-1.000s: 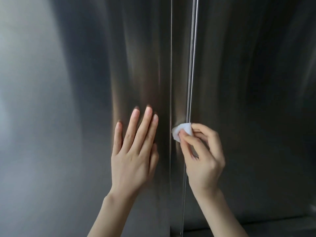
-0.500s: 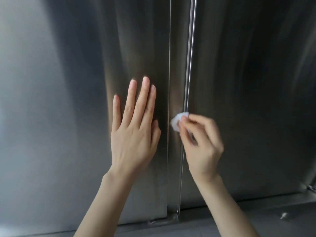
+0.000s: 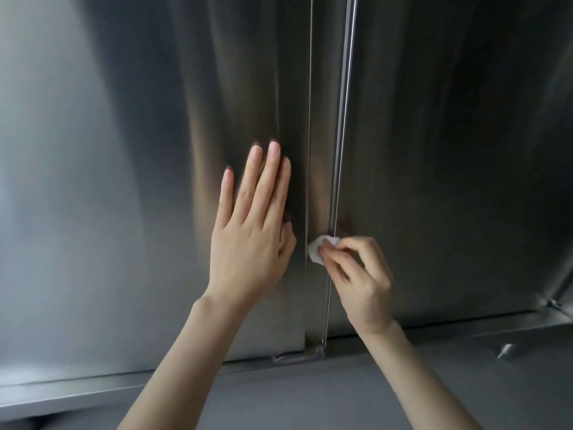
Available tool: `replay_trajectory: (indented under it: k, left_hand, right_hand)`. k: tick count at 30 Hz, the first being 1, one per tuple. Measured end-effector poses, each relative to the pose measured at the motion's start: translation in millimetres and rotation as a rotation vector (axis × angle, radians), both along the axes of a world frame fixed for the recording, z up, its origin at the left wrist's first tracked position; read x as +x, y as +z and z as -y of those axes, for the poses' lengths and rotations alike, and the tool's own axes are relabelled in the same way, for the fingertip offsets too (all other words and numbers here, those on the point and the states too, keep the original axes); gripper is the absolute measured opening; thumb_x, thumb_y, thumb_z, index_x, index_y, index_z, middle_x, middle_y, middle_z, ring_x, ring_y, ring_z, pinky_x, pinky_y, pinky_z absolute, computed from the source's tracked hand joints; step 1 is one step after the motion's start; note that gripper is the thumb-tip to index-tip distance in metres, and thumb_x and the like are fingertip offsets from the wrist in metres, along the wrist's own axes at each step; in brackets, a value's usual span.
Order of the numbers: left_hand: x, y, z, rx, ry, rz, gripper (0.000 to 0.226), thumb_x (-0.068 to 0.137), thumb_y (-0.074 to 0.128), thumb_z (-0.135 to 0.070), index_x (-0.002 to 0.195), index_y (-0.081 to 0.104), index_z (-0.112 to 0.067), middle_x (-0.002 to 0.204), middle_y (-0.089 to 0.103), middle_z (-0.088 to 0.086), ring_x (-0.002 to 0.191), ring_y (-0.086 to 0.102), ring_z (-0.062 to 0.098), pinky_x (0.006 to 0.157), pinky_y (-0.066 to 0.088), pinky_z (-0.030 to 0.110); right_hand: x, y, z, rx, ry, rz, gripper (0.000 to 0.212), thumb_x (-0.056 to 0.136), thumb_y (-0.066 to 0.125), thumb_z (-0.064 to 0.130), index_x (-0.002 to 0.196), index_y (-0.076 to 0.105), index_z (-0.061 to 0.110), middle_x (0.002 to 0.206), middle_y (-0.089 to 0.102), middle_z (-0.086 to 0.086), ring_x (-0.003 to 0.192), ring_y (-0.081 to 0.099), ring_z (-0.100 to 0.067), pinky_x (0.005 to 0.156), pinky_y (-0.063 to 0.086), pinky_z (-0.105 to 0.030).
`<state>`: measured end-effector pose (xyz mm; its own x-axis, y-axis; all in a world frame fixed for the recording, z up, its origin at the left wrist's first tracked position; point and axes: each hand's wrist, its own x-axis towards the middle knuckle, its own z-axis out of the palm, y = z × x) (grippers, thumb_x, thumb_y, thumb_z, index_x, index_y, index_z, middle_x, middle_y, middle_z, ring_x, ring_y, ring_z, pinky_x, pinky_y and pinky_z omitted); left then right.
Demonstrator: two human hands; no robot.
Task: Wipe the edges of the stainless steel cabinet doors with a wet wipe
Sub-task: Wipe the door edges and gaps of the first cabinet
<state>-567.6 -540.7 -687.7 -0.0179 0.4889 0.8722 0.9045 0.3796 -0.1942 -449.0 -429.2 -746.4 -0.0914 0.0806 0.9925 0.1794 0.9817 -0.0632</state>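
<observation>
— White, that scrap between the fingertips?

— White, yes: a small crumpled white wet wipe, pinched in the grip of the right hand. Thumb and forefinger are closed on it, and the other fingers are curled behind.

— And where does the wipe sit?

— Low on the right brushed stainless steel cabinet door, touching its raised vertical edge. It lies across the narrow strip between that edge and the thin seam to its left.

— The other hand?

— The left hand lies flat on the left brushed stainless steel cabinet door, just beside the seam. Its fingers are straight, point upward and hold nothing. The fingertips throw a dim reflection on the steel. The two hands are near each other but apart, with the seam between them.

— Below them?

— Both doors end at a steel bottom rail. A small curved metal fitting sits at the foot of the seam. Beneath the rail runs a flat grey surface, and a small metal stud sits on it at the right. Two bare forearms come up from the lower margin of the view.
</observation>
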Motion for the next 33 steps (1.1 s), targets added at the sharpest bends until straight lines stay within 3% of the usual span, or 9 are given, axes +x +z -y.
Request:
replay_trajectory:
  k: [3, 5, 10, 14, 18, 21, 26, 30, 33]
  left_hand:
    - [2.6, 1.5, 2.3, -0.019, 0.03, -0.006, 0.07, 0.09, 0.047, -0.018, 0.153, 0.02, -0.004, 0.162, 0.012, 0.013, 0.15, 0.005, 0.029, 0.122, 0.009, 0.049]
    - [4.0, 1.9, 3.3, -0.024, 0.038, -0.003, 0.071, 0.09, 0.047, -0.018, 0.153, 0.019, -0.003, 0.162, 0.011, 0.013, 0.15, 0.005, 0.029, 0.121, 0.009, 0.049]
    - [7.5, -0.3, 4.3, -0.024, 0.049, 0.005, 0.071, 0.088, 0.047, -0.016, 0.152, 0.021, -0.003, 0.161, 0.013, 0.013, 0.15, 0.007, 0.029, 0.121, 0.009, 0.048]
    - [9.7, 1.1, 5.9, -0.043, 0.056, 0.008, 0.072, 0.088, 0.05, -0.016, 0.152, 0.022, -0.003, 0.161, 0.013, 0.013, 0.149, 0.005, 0.028, 0.121, 0.008, 0.048]
    - [11.1, 2.7, 7.0, -0.044, 0.061, 0.006, 0.074, 0.087, 0.054, -0.014, 0.152, 0.022, -0.002, 0.161, 0.013, 0.014, 0.149, 0.006, 0.029, 0.121, 0.005, 0.047]
    - [8.9, -0.7, 4.0, -0.027, 0.056, 0.002, 0.075, 0.087, 0.055, -0.015, 0.153, 0.02, -0.003, 0.161, 0.013, 0.014, 0.15, 0.007, 0.031, 0.121, 0.002, 0.045]
    - [9.3, -36.7, 0.5, -0.009, 0.022, 0.022, 0.076, 0.085, 0.06, -0.013, 0.151, 0.025, -0.001, 0.16, 0.012, 0.012, 0.149, 0.009, 0.029, 0.122, 0.006, 0.046]
    - [12.4, -75.6, 0.3, -0.078, 0.025, 0.008, 0.079, 0.081, 0.067, -0.012, 0.149, 0.028, 0.0, 0.158, 0.012, 0.011, 0.148, 0.011, 0.028, 0.12, 0.01, 0.047]
    - [11.6, -87.5, 0.2, -0.101, 0.044, 0.006, 0.081, 0.083, 0.067, -0.016, 0.15, 0.024, -0.001, 0.159, 0.011, 0.01, 0.148, 0.01, 0.029, 0.12, 0.01, 0.047]
  right_hand:
    - [6.5, -1.9, -1.1, 0.018, -0.003, 0.123, 0.003, 0.077, 0.075, -0.004, 0.075, 0.073, -0.004, 0.068, 0.06, -0.013, 0.06, 0.059, -0.025, 0.056, 0.052, -0.035]
    - [4.2, 12.2, -2.4, 0.008, -0.025, 0.101, 0.003, 0.079, 0.073, -0.003, 0.076, 0.072, -0.003, 0.067, 0.058, -0.013, 0.059, 0.056, -0.026, 0.051, 0.049, -0.037]
    - [-8.4, 13.2, -0.1, -0.056, -0.063, -0.097, 0.006, 0.079, 0.074, -0.003, 0.076, 0.075, 0.002, 0.068, 0.06, -0.008, 0.068, 0.061, -0.022, 0.059, 0.05, -0.032]
    - [-5.9, -20.5, 4.1, -0.124, -0.053, -0.061, 0.008, 0.08, 0.072, -0.005, 0.081, 0.076, 0.001, 0.068, 0.061, -0.011, 0.063, 0.062, -0.025, 0.059, 0.051, -0.034]
    - [-3.0, -9.1, 0.0, -0.096, -0.058, 0.0, 0.006, 0.079, 0.073, -0.001, 0.073, 0.072, 0.002, 0.07, 0.059, -0.01, 0.065, 0.061, -0.024, 0.06, 0.05, -0.029]
    - [-6.3, -1.6, -0.2, -0.168, -0.031, -0.063, 0.01, 0.08, 0.073, 0.0, 0.071, 0.07, 0.002, 0.073, 0.058, -0.01, 0.061, 0.055, -0.019, 0.062, 0.042, -0.018]
    - [-12.8, -28.9, 2.9, -0.281, 0.085, -0.152, 0.005, 0.078, 0.073, -0.006, 0.078, 0.072, -0.001, 0.078, 0.057, -0.014, 0.066, 0.053, -0.013, 0.063, 0.044, -0.016]
    - [-0.4, -86.8, 5.1, -0.363, 0.067, 0.034, 0.008, 0.073, 0.077, -0.004, 0.073, 0.071, 0.002, 0.08, 0.053, -0.008, 0.065, 0.053, -0.011, 0.065, 0.045, -0.015]
    - [10.7, -111.0, 8.1, -0.358, -0.013, 0.219, 0.018, 0.065, 0.084, -0.004, 0.063, 0.068, 0.004, 0.069, 0.056, -0.009, 0.052, 0.054, -0.018, 0.056, 0.045, -0.025]
